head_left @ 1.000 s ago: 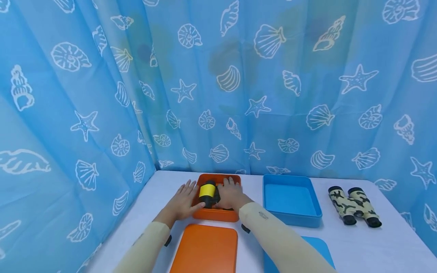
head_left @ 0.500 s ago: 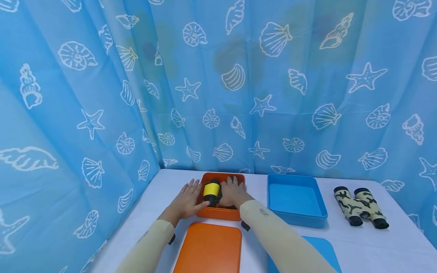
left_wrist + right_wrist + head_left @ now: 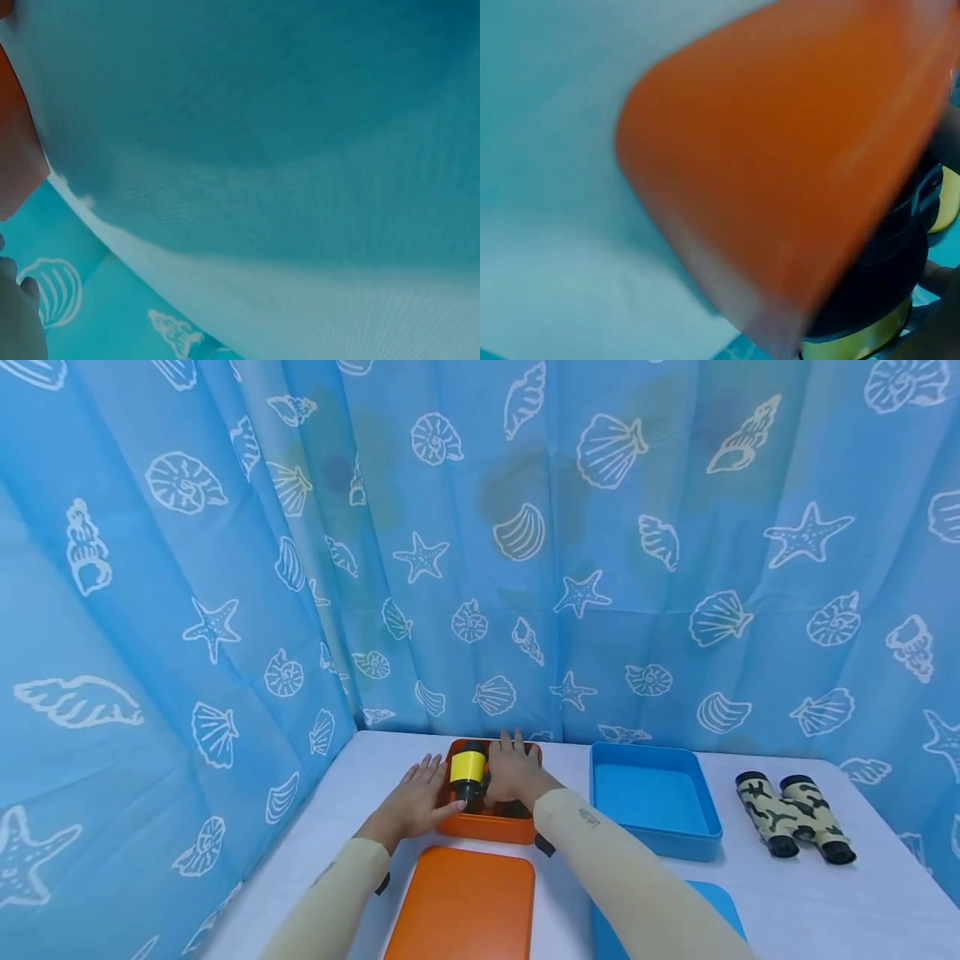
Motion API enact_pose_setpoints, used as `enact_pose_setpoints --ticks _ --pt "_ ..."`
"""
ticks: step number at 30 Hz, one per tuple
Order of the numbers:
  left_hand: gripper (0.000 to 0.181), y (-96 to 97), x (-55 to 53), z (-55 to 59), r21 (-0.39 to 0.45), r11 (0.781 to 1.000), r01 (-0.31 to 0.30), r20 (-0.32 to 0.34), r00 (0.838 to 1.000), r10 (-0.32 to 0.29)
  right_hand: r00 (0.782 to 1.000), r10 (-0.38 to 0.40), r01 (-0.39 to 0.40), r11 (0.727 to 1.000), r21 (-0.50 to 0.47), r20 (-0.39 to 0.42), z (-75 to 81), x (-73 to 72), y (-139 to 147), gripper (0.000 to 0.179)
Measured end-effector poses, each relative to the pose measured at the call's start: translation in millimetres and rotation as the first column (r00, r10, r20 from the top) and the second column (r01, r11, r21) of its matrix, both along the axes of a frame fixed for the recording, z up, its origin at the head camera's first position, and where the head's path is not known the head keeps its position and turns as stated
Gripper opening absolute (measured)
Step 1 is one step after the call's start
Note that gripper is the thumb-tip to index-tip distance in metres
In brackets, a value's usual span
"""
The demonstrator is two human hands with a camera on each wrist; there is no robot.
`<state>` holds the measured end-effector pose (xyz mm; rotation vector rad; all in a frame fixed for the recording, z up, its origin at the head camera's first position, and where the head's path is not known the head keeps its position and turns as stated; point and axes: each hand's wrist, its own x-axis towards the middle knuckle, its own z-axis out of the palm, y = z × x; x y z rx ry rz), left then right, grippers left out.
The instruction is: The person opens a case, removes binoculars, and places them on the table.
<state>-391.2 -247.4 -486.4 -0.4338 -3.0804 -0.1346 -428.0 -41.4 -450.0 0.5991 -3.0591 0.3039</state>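
Black binoculars with yellow bands (image 3: 468, 768) lie in an orange box (image 3: 480, 828) in the head view. My left hand (image 3: 411, 802) is spread along the box's left side, fingers straight, thumb reaching over the front left corner near the lower end of the binoculars. Over the right half of the box, my right hand (image 3: 514, 775) rests on the binoculars with fingers extended toward the far rim, hiding much of them. The right wrist view shows the orange box wall (image 3: 765, 165) and the black barrel (image 3: 877, 277) inside. Mostly white cloth fills the left wrist view.
An orange lid (image 3: 461, 906) lies in front of the box. To the right stand a blue box (image 3: 652, 793) and a blue lid (image 3: 716, 902), partly under the right forearm. Camouflage binoculars (image 3: 797, 818) lie farther right. A shell-patterned curtain (image 3: 525, 568) hangs behind and left.
My right hand has shifted back, its fingertips now reaching past the far rim of the box. The yellow-banded binoculars have turned slightly. My left hand keeps its place beside the box.
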Motion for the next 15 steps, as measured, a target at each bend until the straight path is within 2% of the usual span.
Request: enact_pose_setpoints --ticks 8,15 --pt "0.11 1.2 -0.3 -1.0 0.023 1.0 -0.004 0.035 0.999 0.003 0.998 -0.008 0.004 0.996 0.084 0.057 26.6 6.9 8.3 0.1" --pt "0.111 0.1 1.3 2.5 0.042 0.999 -0.006 0.042 0.999 0.004 0.997 0.014 -0.025 0.991 0.13 0.08 37.5 14.5 20.6 0.103"
